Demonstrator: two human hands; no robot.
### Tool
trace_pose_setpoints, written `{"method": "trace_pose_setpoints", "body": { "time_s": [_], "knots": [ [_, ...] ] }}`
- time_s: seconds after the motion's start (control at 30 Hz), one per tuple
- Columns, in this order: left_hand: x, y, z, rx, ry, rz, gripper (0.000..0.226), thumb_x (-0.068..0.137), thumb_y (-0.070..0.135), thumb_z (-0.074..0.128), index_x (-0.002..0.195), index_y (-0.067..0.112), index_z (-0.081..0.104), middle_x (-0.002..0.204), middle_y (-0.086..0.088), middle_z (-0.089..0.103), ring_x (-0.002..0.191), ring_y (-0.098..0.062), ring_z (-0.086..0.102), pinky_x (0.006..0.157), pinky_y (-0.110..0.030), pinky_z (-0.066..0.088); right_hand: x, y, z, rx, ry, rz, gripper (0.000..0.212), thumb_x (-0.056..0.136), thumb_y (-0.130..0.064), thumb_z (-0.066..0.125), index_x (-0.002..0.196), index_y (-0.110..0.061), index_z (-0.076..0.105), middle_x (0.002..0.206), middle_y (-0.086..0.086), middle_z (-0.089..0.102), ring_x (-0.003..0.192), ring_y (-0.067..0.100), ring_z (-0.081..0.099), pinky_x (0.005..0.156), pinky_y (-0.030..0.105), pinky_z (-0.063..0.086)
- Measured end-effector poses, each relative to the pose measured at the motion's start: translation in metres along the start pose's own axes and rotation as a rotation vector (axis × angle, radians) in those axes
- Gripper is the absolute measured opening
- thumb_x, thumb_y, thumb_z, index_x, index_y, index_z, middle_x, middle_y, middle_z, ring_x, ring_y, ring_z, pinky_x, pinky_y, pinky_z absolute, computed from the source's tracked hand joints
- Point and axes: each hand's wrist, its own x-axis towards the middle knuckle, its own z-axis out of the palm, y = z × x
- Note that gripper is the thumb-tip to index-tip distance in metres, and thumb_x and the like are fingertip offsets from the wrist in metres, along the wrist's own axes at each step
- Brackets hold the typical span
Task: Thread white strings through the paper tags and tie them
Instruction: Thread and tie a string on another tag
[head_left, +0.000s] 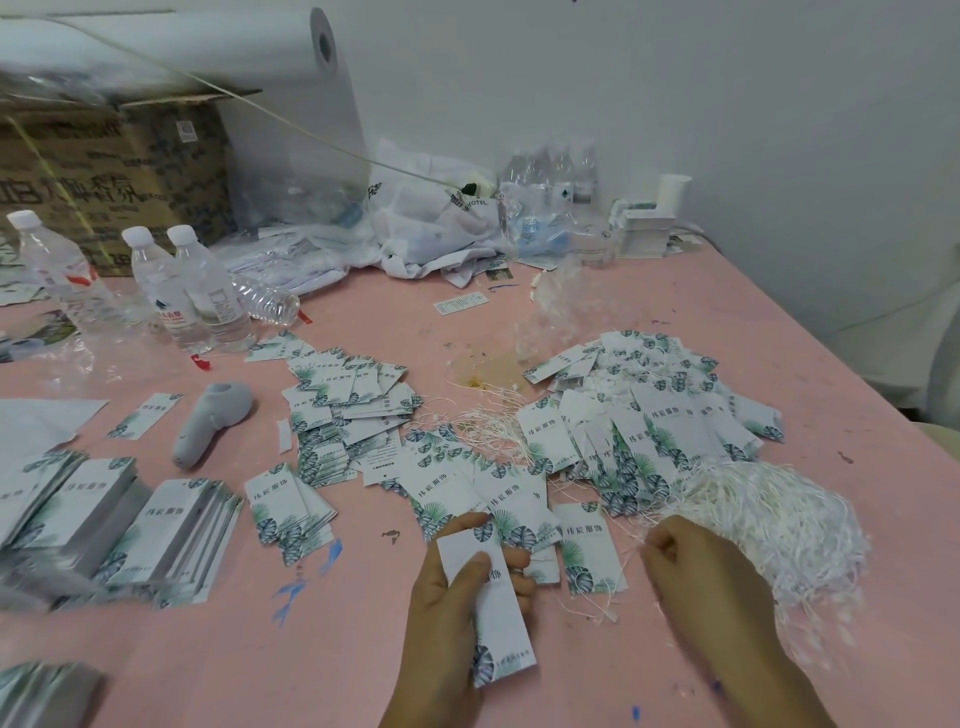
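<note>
My left hand (452, 597) grips a white paper tag (501, 623) with a leaf print, thumb across its face, low in the middle of the view. To its right, my right hand (701, 577) has its fingers curled and pinches a thin white string (631, 551) at the edge of a big heap of white strings (779, 519). Loose tags (353, 410) lie scattered ahead of my hands on the pink table (311, 649). A pile of tags with strings on them (649, 415) lies at the right.
Neat stacks of tags (171, 530) sit at the left, with a grey handheld device (208, 426) beside them. Water bottles (182, 291), a cardboard box (114, 171), a large white roll (208, 47) and plastic bags (436, 218) crowd the back. The table edge runs diagonally at the right.
</note>
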Motion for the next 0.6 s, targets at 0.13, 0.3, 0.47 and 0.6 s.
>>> {"method": "trace_pose_setpoints", "body": {
  "time_s": [0.13,0.3,0.47,0.6],
  "knots": [
    [0.000,0.000,-0.001,0.062,-0.005,0.005,0.034,0.083,0.007,0.067,0.116,0.015,0.064,0.095,-0.035,0.066,0.071,-0.038,0.067,0.059,-0.042,0.057,-0.002,-0.006,-0.009,0.303,0.032,-0.045,0.019,0.089,-0.026,0.061,0.071,-0.031,0.058,0.071,-0.010,0.062,0.063,0.006,0.058,0.058,0.031,0.049],
    [0.002,0.001,-0.001,0.018,-0.054,-0.026,0.045,0.070,-0.004,0.062,0.110,0.017,0.066,0.087,-0.027,0.066,0.068,-0.034,0.064,0.059,-0.040,0.057,0.006,-0.043,-0.029,0.904,-0.127,-0.100,0.017,0.089,-0.018,0.064,0.073,-0.022,0.066,0.069,-0.004,0.067,0.059,0.004,0.058,0.058,0.018,0.046],
    [0.004,0.004,0.002,0.009,-0.078,-0.035,0.050,0.061,-0.004,0.065,0.107,0.013,0.062,0.075,-0.020,0.059,0.054,-0.028,0.054,0.050,-0.035,0.050,-0.007,-0.073,-0.009,1.197,-0.475,-0.091,0.014,0.089,-0.015,0.066,0.076,-0.017,0.069,0.059,0.005,0.058,0.044,0.013,0.044,0.041,0.025,0.037],
    [0.006,0.006,0.003,0.054,-0.097,-0.046,0.037,0.063,0.009,0.074,0.093,0.006,0.052,0.073,-0.024,0.054,0.050,-0.027,0.050,0.044,-0.032,0.046,-0.024,-0.076,0.009,1.149,-0.485,-0.111,0.012,0.089,-0.012,0.068,0.079,-0.018,0.071,0.055,0.004,0.059,0.042,0.010,0.045,0.041,0.017,0.036]
  ]
}}
